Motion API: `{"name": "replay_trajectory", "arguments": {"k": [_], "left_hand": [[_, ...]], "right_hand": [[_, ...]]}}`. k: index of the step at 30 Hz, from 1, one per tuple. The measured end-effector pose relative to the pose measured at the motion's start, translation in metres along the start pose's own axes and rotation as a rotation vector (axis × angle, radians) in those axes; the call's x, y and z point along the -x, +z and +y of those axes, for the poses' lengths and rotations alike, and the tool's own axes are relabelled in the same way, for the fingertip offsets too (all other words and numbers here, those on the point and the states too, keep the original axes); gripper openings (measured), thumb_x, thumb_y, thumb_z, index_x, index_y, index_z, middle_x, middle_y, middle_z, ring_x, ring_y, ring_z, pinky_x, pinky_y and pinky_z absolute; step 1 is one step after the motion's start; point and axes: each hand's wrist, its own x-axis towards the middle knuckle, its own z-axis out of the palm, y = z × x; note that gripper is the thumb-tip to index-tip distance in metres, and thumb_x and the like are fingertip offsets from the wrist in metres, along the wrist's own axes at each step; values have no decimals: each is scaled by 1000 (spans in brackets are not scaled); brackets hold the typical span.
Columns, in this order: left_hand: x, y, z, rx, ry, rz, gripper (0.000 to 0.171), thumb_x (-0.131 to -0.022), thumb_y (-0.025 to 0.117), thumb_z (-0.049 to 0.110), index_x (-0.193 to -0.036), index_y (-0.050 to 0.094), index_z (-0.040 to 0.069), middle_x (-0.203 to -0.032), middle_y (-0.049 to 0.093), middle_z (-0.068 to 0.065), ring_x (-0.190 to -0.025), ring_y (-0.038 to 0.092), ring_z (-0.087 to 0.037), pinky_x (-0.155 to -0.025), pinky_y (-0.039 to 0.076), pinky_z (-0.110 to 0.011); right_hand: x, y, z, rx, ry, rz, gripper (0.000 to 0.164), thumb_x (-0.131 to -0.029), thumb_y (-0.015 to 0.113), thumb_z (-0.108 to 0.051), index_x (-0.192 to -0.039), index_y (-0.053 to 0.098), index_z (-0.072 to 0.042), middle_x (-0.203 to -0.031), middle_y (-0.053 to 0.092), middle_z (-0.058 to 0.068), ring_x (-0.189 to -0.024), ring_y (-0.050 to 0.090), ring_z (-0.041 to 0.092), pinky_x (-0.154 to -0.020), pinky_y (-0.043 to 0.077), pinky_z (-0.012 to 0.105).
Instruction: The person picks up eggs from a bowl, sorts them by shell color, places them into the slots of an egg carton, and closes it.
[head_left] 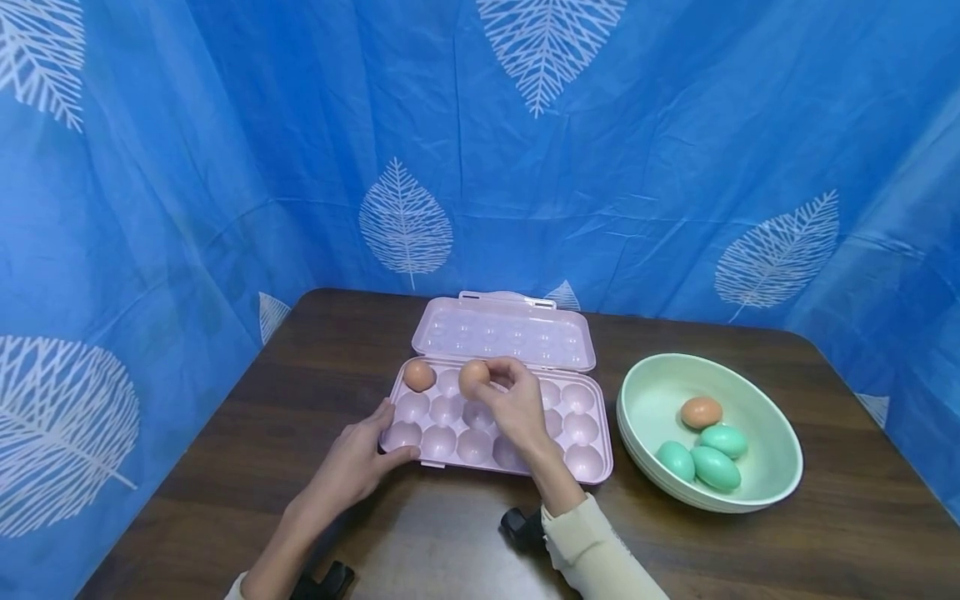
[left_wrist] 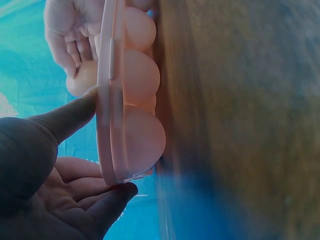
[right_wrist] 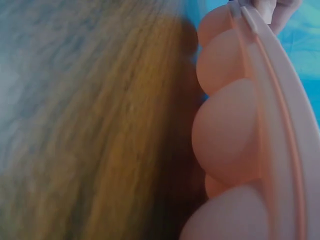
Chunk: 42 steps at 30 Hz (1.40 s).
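Note:
A pink plastic egg carton lies with its lid folded back. My left hand grips its front left corner, thumb on the front rim and fingers along the left side; the left wrist view shows this grip close up. Over the carton's back row, my right hand pinches a brown egg between thumb and fingers. Another brown egg sits in the back left cup. Rounded cup undersides fill part of the right wrist view, where the right hand is out of sight.
Right of the carton stands a pale green bowl holding a brown egg and several green eggs. The dark wooden table meets a blue curtain with white leaf prints behind it.

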Motion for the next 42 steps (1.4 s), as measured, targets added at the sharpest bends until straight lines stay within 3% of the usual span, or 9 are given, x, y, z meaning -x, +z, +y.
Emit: {"name": "replay_trajectory", "arguments": {"k": [4,7,12,29,36,42], "left_hand": [[1,0,-1,-6,8,10,83,-78,71,38,-137,32,-7,-143,27,-23,-128,30,-34,-100,29,-47],[2,0,-1,-2,25,21,82,-78,71,37,-136,33,-8,-142,28,-24,-128,31,-34,-100,30,-46],[2,0,-1,-3,29,28,82,-78,72,37,-136,34,-7,-142,29,-24,-127,32,-34,-100,30,-46],[0,-1,3,-18,1,1,83,-78,71,38,-136,34,-7,-143,27,-23,-128,31,-34,-99,30,-47],[0,-2,3,-4,-7,-8,82,-78,70,39,-136,33,-7,-143,27,-23,-129,29,-34,-100,28,-47],[0,-1,2,-7,-9,-8,83,-79,69,40,-137,33,-6,-143,27,-22,-129,29,-34,-100,29,-47]], "right_hand": [[-5,5,8,-31,29,-6,33,-73,66,6,-104,56,13,-102,60,25,-99,57,35,-88,46,39],[-11,7,26,-30,45,6,33,-71,68,4,-102,58,8,-100,62,19,-96,59,30,-86,47,35],[-18,9,46,-16,20,23,33,-69,69,3,-100,58,7,-97,63,18,-93,61,29,-82,49,33],[-33,20,53,-14,127,41,33,-69,71,-1,-100,61,-1,-93,64,11,-89,62,22,-76,51,28],[-36,26,54,-38,142,-24,33,-72,69,-1,-103,59,-2,-98,63,10,-95,60,22,-78,50,29],[-37,26,54,41,126,-51,31,-75,70,-7,-104,60,-5,-98,63,7,-95,60,19,-81,49,30]]}}
